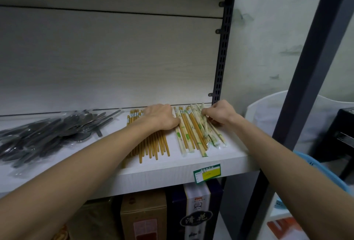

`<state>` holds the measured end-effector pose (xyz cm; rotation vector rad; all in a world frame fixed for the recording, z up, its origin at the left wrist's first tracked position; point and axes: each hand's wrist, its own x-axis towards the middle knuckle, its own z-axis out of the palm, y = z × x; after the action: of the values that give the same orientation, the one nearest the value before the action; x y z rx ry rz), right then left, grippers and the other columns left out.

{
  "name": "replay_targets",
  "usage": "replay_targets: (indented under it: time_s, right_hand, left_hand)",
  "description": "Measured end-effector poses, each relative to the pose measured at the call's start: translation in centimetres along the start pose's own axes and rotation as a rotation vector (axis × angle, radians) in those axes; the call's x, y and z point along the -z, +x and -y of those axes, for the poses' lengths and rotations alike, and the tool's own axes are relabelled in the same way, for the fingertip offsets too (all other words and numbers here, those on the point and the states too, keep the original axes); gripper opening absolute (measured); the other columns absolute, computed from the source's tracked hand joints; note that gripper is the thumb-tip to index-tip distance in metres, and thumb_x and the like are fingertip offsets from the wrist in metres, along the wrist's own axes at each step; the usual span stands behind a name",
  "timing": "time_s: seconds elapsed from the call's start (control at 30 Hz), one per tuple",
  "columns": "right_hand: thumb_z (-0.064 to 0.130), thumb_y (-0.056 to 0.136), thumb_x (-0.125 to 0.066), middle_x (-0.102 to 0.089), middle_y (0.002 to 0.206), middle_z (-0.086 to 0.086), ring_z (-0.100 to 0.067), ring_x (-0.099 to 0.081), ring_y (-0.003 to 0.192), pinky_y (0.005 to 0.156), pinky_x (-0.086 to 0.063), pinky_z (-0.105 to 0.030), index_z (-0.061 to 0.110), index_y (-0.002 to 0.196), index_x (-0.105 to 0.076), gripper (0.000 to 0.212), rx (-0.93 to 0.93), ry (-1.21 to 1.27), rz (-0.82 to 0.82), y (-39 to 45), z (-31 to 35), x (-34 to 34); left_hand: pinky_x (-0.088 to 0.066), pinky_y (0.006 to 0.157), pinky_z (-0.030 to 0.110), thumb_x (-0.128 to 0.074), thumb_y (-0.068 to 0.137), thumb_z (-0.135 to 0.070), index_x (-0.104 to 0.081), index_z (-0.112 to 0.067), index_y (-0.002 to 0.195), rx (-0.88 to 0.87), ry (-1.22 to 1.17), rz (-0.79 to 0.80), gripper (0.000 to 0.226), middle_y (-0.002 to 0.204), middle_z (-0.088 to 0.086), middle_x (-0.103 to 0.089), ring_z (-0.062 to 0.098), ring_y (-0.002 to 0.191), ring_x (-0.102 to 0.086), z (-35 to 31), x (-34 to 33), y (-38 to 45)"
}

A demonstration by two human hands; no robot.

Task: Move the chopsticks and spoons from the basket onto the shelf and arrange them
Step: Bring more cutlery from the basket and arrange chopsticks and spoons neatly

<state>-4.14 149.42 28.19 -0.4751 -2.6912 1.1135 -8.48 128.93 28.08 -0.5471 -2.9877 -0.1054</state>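
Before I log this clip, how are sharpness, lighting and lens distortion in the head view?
Head view: dim, flat light; the brown wooden chopsticks and paper-wrapped chopsticks under the left hand and right hand read clearly; the plastic-bagged grey metal spoons are smeared with glare; wide-angle bending curves the white shelf edge; the blue basket is blurred.

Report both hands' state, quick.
Left hand: open, pressed flat on the brown chopsticks, gripping nothing.
Right hand: fingers curled, pinching the wrapped chopsticks on the shelf.
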Motion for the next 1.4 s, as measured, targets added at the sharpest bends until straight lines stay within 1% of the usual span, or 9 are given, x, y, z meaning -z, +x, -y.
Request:
replay_targets:
  time_s: [0.33,0.47,0.63,0.77,0.93,1.03,1.17,1.27,1.4]
  right_hand:
    - [0.026,0.078,-0.065,-0.057,0.049,-0.002,-0.021,-0.052,0.046,0.068,-0.057,-0.037,0.017,0.054,-0.056,0.027,0.003,0.009,-0.002,0.3,-0.3,0.1]
    - [0.017,0.08,-0.069,-0.062,0.051,-0.008,-0.021,-0.05,0.038,0.055,-0.048,-0.033,0.011,0.055,-0.059,0.027,-0.02,0.034,0.038,0.5,-0.1,0.4]
    - [0.016,0.082,-0.078,-0.06,0.047,-0.007,-0.018,-0.049,0.037,0.044,-0.041,-0.026,0.008,0.056,-0.062,0.032,-0.057,0.142,0.051,0.6,-0.4,0.6]
    - [0.012,0.086,-0.07,-0.066,0.06,-0.01,-0.019,-0.055,0.044,0.043,-0.043,-0.025,0.003,0.079,-0.071,0.012,-0.065,0.22,0.038,0.7,-0.4,0.3]
    - [0.031,0.087,-0.068,-0.068,0.075,-0.01,-0.021,-0.059,0.054,0.048,-0.045,-0.027,0.003,0.085,-0.07,0.028,-0.054,0.24,0.052,0.9,0.0,0.1]
    - [0.044,0.079,-0.073,-0.064,0.07,-0.007,-0.022,-0.056,0.055,0.054,-0.045,-0.031,0.006,0.079,-0.069,0.039,-0.027,0.187,0.058,1.1,0.1,0.0]
    - [0.056,0.063,-0.08,-0.064,0.06,0.0,-0.02,-0.059,0.056,0.061,-0.051,-0.033,0.015,0.062,-0.065,0.044,0.04,-0.021,0.086,0.9,0.5,-0.1]
    - [0.044,0.066,-0.085,-0.072,0.07,-0.003,-0.019,-0.066,0.064,0.073,-0.061,-0.038,0.011,0.077,-0.075,0.036,0.065,-0.069,0.122,0.8,1.0,0.0]
    - [0.029,0.076,-0.084,-0.068,0.069,-0.005,-0.017,-0.059,0.057,0.055,-0.052,-0.028,0.003,0.086,-0.074,0.03,0.057,-0.072,0.179,0.3,2.0,-0.2]
  left_hand:
    - [-0.032,0.054,0.027,-0.059,0.092,-0.055,-0.047,-0.022,0.06,0.062,-0.282,-0.077,0.048,0.055,-0.005,-0.038,0.017,0.051,-0.038,-0.6,1.4,0.7]
    - [-0.038,0.059,0.029,-0.066,0.09,-0.051,-0.068,-0.019,0.07,-0.002,-0.476,-0.059,0.037,0.066,0.001,-0.058,0.017,0.056,-0.045,-1.8,2.6,1.5]
    - [-0.048,0.071,0.033,-0.07,0.09,-0.046,-0.067,-0.018,0.062,0.047,-0.61,0.023,0.039,0.064,-0.001,-0.059,0.017,0.066,-0.056,-5.1,1.0,1.9]
    - [-0.051,0.075,0.031,-0.072,0.089,-0.036,-0.07,-0.014,0.061,0.11,-0.736,0.046,0.036,0.058,-0.002,-0.068,0.015,0.059,-0.059,-5.3,0.4,2.4]
    - [-0.052,0.064,0.024,-0.058,0.098,-0.019,-0.073,-0.009,0.075,0.132,-0.894,0.088,0.029,0.065,0.003,-0.075,0.012,0.059,-0.064,-5.4,0.8,2.2]
    - [-0.054,0.078,0.031,-0.053,0.1,-0.032,-0.076,-0.015,0.071,0.046,-0.675,-0.001,0.04,0.071,-0.001,-0.076,0.015,0.074,-0.07,-4.5,0.2,2.4]
    - [-0.055,0.076,0.036,-0.063,0.093,-0.042,-0.074,-0.023,0.087,-0.077,-0.214,-0.244,0.023,0.087,-0.004,-0.072,0.02,0.085,-0.066,-2.6,-0.2,1.6]
    - [-0.054,0.074,0.035,-0.067,0.087,-0.059,-0.067,-0.025,0.085,-0.05,-0.194,-0.129,0.034,0.084,-0.008,-0.068,0.016,0.082,-0.063,-1.7,-0.4,1.2]
    - [-0.057,0.075,0.037,-0.07,0.079,-0.065,-0.073,-0.02,0.079,0.037,-0.212,-0.105,0.044,0.078,-0.003,-0.071,0.018,0.078,-0.066,-1.0,-0.3,1.4]
